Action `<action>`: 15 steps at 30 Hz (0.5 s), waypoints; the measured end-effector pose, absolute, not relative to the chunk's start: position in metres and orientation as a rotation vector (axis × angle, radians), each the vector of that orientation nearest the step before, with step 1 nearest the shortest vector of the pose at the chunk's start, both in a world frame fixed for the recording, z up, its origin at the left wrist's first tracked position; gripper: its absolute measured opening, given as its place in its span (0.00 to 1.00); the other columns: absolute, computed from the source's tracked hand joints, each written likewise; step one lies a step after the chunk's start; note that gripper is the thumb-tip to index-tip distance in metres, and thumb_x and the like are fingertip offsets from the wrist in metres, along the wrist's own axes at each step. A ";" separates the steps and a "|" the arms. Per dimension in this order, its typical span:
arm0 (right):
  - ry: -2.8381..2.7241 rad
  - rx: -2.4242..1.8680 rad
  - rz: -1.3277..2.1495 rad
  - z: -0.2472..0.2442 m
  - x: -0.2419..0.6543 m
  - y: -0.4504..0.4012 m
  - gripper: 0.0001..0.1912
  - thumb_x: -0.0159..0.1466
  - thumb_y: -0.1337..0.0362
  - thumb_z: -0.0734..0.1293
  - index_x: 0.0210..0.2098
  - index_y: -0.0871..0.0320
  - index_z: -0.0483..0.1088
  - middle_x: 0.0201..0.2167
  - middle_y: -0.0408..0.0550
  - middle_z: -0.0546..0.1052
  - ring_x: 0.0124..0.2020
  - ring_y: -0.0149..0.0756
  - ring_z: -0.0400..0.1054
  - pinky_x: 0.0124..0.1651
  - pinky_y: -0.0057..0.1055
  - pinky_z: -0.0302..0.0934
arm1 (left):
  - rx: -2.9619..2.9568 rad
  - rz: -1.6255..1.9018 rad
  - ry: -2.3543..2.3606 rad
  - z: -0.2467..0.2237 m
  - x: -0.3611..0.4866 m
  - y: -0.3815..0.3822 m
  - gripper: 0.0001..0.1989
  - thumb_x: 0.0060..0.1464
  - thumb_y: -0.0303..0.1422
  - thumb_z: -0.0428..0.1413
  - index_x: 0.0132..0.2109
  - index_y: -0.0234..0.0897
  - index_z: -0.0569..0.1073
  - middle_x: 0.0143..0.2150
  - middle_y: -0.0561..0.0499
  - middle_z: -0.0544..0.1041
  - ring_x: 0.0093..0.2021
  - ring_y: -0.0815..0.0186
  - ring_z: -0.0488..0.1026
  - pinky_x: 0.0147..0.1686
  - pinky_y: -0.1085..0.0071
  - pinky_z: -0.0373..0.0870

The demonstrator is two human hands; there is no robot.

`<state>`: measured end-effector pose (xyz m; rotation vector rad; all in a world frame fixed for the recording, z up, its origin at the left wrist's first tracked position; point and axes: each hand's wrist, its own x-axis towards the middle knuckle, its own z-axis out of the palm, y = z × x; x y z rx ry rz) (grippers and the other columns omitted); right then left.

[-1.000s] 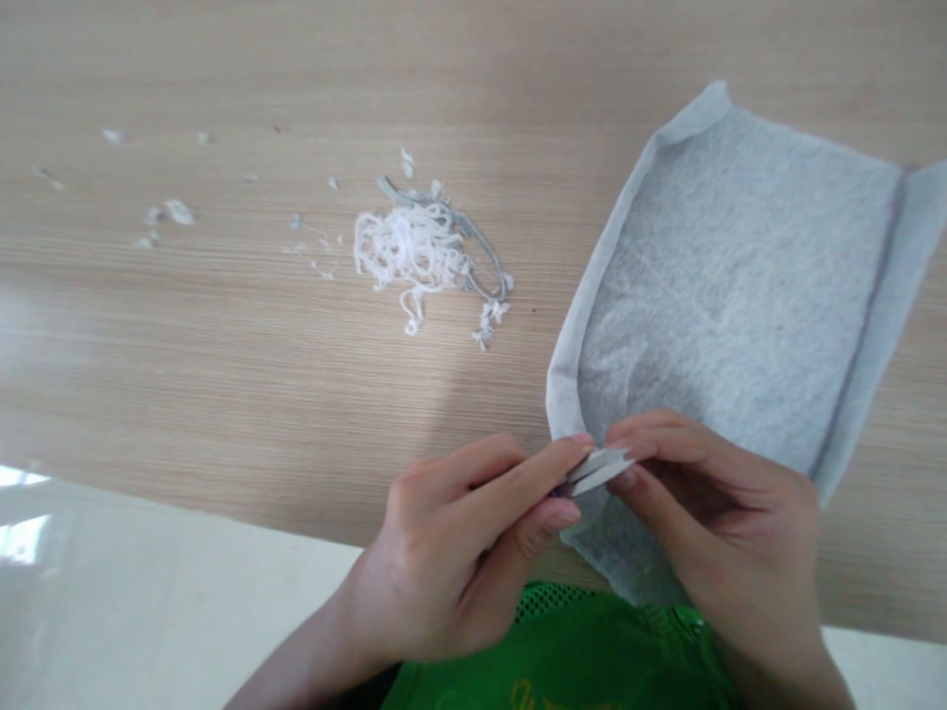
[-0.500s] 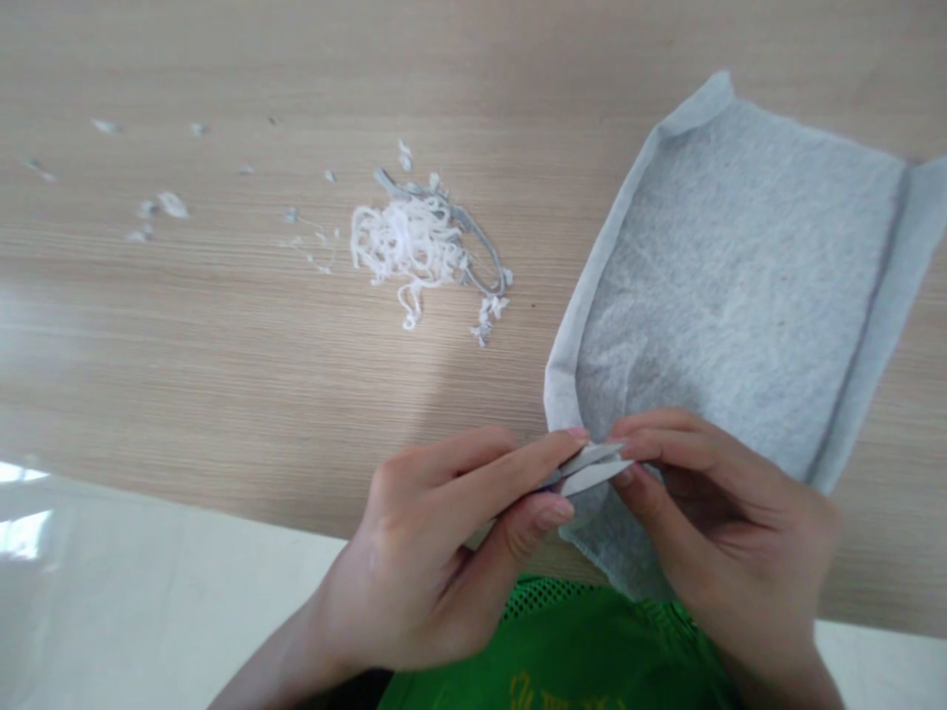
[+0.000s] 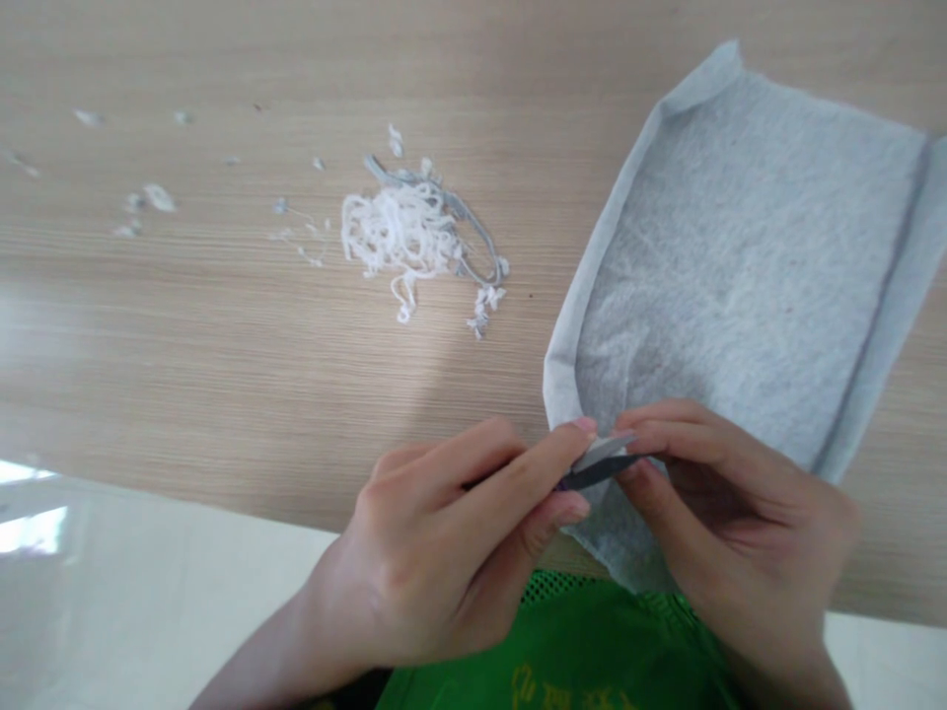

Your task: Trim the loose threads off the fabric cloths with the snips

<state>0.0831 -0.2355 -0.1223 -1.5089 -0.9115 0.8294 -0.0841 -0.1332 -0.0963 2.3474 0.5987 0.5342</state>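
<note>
My left hand (image 3: 451,537) is closed round a pair of small thread snips (image 3: 603,463), its thumb and fingers on either side. Two short blades stick out to the right, one pale and one dark, with a bit of purple at their base; the handles are hidden in the palm. The blade tips meet the fingertips of my right hand (image 3: 732,503), which pinches the near edge of a pale grey fabric piece (image 3: 740,266). This cloth has folded borders down its left and right sides and lies mostly flat on the table. What sits between the tips is hidden.
On the wood-grain table (image 3: 244,394), a tangle of white thread (image 3: 403,232) lies with a grey strip (image 3: 473,222) beside it. Several small scraps (image 3: 158,197) are scattered at the left. A green garment (image 3: 592,651) shows below the table's near edge.
The snips have turned a little, so the lower blade looks dark instead of pale. Both hands remain at the cloth's edge. The whole view has shifted slightly.
</note>
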 end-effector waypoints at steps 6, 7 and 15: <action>-0.887 -1.513 0.828 -0.122 0.083 -0.235 0.16 0.59 0.78 0.71 0.39 0.50 0.77 0.38 0.41 0.80 0.40 0.34 0.74 0.41 0.30 0.68 | 2.435 0.532 0.613 -0.095 -0.081 -0.135 0.14 0.65 0.29 0.56 0.55 0.27 0.74 0.36 0.52 0.77 0.30 0.76 0.71 0.29 0.79 0.68; -0.888 -1.510 0.826 -0.122 0.083 -0.235 0.16 0.59 0.78 0.71 0.39 0.50 0.77 0.38 0.41 0.80 0.40 0.34 0.74 0.41 0.30 0.69 | 2.445 0.532 0.613 -0.095 -0.080 -0.136 0.14 0.65 0.29 0.56 0.55 0.27 0.74 0.36 0.51 0.77 0.30 0.76 0.71 0.29 0.79 0.68; -0.905 -1.524 0.813 -0.121 0.082 -0.236 0.15 0.59 0.77 0.71 0.39 0.51 0.77 0.38 0.41 0.80 0.40 0.33 0.74 0.41 0.30 0.69 | 2.409 0.517 0.651 -0.098 -0.081 -0.139 0.15 0.66 0.29 0.55 0.56 0.27 0.73 0.38 0.49 0.78 0.30 0.74 0.73 0.28 0.78 0.68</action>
